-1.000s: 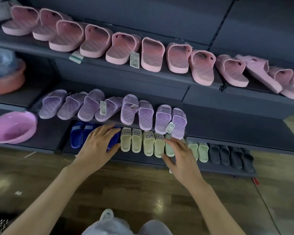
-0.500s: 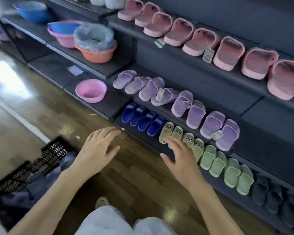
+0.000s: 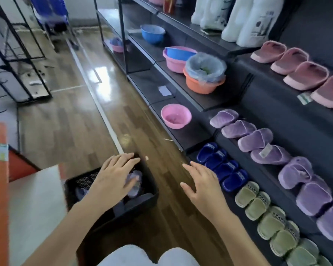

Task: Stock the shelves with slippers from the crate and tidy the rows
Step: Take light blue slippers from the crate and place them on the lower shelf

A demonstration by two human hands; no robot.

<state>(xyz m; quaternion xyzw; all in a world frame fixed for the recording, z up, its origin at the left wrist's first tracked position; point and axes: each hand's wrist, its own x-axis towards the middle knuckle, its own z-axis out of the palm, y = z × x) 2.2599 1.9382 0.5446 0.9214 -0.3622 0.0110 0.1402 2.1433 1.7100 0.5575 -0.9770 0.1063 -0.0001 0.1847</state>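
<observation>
While my left hand (image 3: pixel 114 178) hangs flat-fingered, holding nothing, over the black crate (image 3: pixel 142 201) near left | lilac slippers (image 3: pixel 136 184) lie inside it | my right hand (image 3: pixel 204 189) is spread, empty, just left of the blue slippers (image 3: pixel 222 167) on the bottom shelf (image 3: pixel 191 153).

Glossy wood-look floor (image 3: pixel 69 120), matt dark shelves (image 3: pixel 281 191), black plastic lattice crate (image 3: pixel 142 200), smooth plastic basins (image 3: pixel 176 116).

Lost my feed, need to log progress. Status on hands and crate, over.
Left hand open over the crate, above a lilac slipper; contact unclear. Right hand open, empty, near the blue slippers. Nothing blocking the crate.
</observation>
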